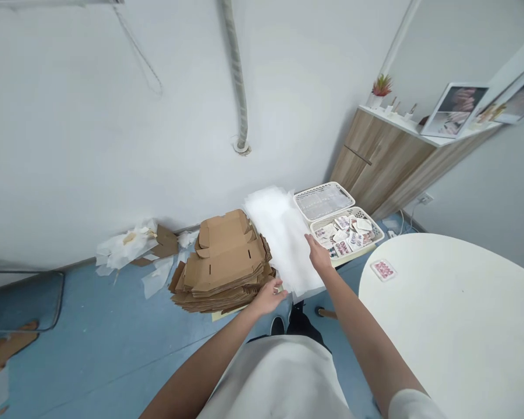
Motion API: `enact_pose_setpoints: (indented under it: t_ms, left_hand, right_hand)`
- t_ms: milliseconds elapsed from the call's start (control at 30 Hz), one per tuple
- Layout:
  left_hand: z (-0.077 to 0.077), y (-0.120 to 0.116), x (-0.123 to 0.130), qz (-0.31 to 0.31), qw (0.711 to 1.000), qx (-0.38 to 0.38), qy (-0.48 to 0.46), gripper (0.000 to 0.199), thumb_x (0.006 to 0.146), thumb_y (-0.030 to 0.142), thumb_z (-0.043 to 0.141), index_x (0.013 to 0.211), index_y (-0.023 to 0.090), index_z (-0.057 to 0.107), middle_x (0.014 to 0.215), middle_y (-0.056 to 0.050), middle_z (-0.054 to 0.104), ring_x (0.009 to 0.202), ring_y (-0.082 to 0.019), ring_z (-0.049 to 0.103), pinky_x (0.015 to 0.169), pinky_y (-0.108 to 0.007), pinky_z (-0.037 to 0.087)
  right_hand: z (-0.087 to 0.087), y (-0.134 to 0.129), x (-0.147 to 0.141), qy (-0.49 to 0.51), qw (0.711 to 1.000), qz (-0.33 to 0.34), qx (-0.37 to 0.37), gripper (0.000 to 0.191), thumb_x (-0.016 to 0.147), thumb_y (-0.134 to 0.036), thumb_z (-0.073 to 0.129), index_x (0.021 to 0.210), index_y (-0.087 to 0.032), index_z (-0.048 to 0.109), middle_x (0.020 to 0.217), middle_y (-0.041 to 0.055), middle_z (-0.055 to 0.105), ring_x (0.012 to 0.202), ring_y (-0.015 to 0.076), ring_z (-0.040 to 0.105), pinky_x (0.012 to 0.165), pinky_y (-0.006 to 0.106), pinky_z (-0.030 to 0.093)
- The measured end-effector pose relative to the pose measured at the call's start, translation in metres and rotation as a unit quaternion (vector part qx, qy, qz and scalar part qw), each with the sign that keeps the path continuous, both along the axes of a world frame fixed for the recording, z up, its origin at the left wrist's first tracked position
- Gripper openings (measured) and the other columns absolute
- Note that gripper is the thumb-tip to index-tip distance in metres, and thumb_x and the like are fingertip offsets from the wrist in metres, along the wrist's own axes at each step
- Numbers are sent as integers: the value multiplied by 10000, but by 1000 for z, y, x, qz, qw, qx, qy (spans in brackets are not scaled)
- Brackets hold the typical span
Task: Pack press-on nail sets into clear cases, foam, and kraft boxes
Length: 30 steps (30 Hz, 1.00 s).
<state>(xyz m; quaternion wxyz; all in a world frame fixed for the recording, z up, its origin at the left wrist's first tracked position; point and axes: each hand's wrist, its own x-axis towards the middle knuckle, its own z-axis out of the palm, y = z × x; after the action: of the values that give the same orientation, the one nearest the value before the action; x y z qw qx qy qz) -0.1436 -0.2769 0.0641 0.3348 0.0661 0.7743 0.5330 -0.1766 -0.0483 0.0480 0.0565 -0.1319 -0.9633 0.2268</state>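
The left hand has spread fingers beside the white sheets. The right hand touches their right edge; I can't tell if it pinches.

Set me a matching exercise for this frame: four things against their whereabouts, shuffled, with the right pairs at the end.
Things:
1. Cardboard pieces
2. White sheets
3. Small pack with pink pieces
4. Potted plant

Whereabouts:
A. On the white table
B. On top of the wooden cabinet
C. In a brown pile beside the left hand
D. Between the brown pile and the filled basket

Pairs: 1-C, 2-D, 3-A, 4-B
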Motion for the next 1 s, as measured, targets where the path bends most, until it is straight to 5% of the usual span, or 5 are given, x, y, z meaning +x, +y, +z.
enact_pose_setpoints:
  t_ms: [200,367,533,733,1000]
  left_hand:
    - [-13,35,2,15,1000,10,-15,502,633,372,642,1069,153,524,1209,-151,489,1020,-238,524,831,-309,404]
    - [-23,83,16,36,995,-22,-88,664,695,477,553,1239,166,331,1343,-165,323,1163,-252,417,870,-324,384]
    - [-26,129,63,-47,992,62,-100,401,747,316,512,1108,166,427,1152,-128,535,1016,-192,538,814,-287,418]
    - [-27,184,110,-173,983,65,14,328,686,191,539,1009,136,523,902,-80,630,838,-169,590,776,-286,421]
    - [-41,249,152,-272,956,10,112,538,667,240,586,1172,118,445,891,-75,625,862,-170,581,810,-286,404]
  right_hand:
    - [27,2,54,165,974,-85,-129,410,752,-93,264,1062,-175,519,1150,89,500,1154,179,402,909,352,362]
    - [44,16,138,173,928,-227,-239,301,754,-211,345,951,-182,569,1010,67,576,904,177,535,778,344,431]
    - [48,18,227,205,854,-372,-298,292,741,-288,412,944,-172,587,932,65,599,754,155,549,679,311,441]
    - [35,21,326,226,775,-509,-299,333,734,-365,469,967,-159,588,743,33,580,602,127,479,553,261,406]
    - [-5,40,421,242,702,-575,-343,386,705,-445,509,931,-152,619,725,47,602,586,137,496,547,270,423]
